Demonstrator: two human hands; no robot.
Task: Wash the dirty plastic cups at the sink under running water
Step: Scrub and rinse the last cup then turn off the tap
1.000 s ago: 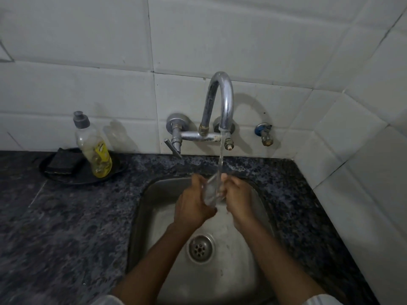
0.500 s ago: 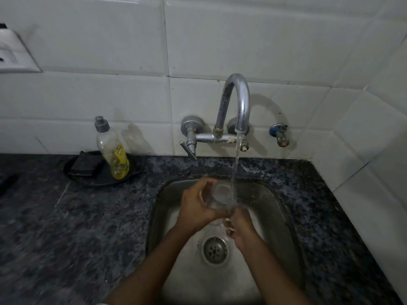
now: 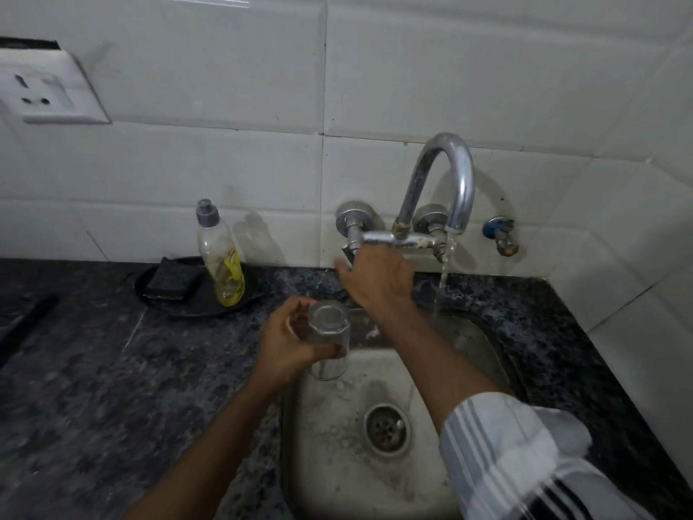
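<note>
My left hand (image 3: 287,339) grips a clear plastic cup (image 3: 329,337), held upside down over the left rim of the steel sink (image 3: 330,437), away from the water. My right hand (image 3: 378,277) reaches up to the left tap handle (image 3: 350,238) of the wall faucet (image 3: 438,189); its fingers cover the lever, so the grip itself is hidden. A thin stream of water (image 3: 442,283) still runs from the spout into the sink.
A dish soap bottle (image 3: 221,253) and a dark scrub pad (image 3: 172,281) sit on a black tray (image 3: 247,298) on the granite counter left of the sink. A wall socket (image 3: 45,90) is at upper left. A small valve (image 3: 500,236) sticks out right of the faucet.
The cup has left the stream and moved left, now upside down in my left hand alone. My right hand let go of it and went up to the tap handle. The stream looks thinner.
</note>
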